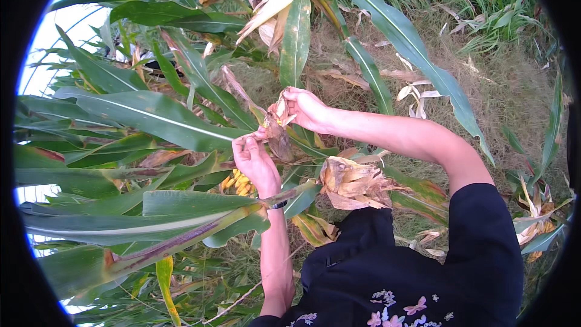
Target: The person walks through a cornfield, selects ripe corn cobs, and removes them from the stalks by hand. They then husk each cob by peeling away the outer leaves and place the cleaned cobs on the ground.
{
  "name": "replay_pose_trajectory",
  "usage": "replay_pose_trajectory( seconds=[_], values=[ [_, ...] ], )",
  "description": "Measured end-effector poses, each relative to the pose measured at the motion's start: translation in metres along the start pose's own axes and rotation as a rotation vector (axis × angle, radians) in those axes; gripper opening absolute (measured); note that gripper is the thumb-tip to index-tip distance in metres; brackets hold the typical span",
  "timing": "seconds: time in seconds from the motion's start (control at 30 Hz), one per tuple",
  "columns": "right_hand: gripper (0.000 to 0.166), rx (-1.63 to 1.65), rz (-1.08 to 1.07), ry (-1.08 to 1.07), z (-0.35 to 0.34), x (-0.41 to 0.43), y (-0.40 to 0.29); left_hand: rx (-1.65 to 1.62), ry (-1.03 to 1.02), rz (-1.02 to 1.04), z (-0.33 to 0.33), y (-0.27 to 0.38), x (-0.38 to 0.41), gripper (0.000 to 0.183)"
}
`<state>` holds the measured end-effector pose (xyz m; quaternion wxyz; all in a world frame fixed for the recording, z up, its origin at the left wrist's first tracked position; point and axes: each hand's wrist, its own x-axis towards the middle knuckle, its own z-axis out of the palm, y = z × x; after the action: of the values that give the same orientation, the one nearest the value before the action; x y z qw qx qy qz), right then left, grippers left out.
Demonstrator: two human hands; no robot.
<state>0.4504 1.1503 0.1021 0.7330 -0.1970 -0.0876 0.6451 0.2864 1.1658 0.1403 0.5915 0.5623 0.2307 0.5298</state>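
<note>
Dry husk leaves (282, 108) are pinched in the fingers of my right hand (303, 108), at the tip of a small maize ear with browned husk (278, 138). Some yellow kernels show between the peeled husks. Just to the left and below, my left hand (255, 159) grips the side of the same ear with thumb and fingers; a dark band is on that wrist. Beyond the left wrist, several yellow maize cobs (238, 183) show between leaves, partly hidden. Nearer my body, a dry, papery husk (356, 184) sits at a stalk.
A thick maize stalk (181, 240) crosses in front of my left forearm. Long green leaves (154, 116) crowd the left side. An opened pale husk (281, 4) stands at the top, beside a long drooping leaf (408, 45). Dry grass (454, 77) and husk scraps cover the ground.
</note>
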Motion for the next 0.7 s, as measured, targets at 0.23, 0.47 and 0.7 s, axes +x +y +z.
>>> replay_pose_trajectory(
  seconds=[0.23,0.47,0.7],
  values=[
    [0.011,-0.035,0.225,0.120,-0.025,0.048,0.014,-0.538,0.092,-0.225,-0.015,-0.005,0.005,0.009],
    [0.009,-0.332,0.378,0.036,-0.075,0.051,0.048,-0.186,0.092,-0.479,-0.043,0.008,-0.009,0.006],
    [0.009,-0.481,0.134,-0.120,-0.111,0.069,0.071,0.524,-0.206,-0.497,-0.088,-0.005,-0.020,0.013]
  ],
)
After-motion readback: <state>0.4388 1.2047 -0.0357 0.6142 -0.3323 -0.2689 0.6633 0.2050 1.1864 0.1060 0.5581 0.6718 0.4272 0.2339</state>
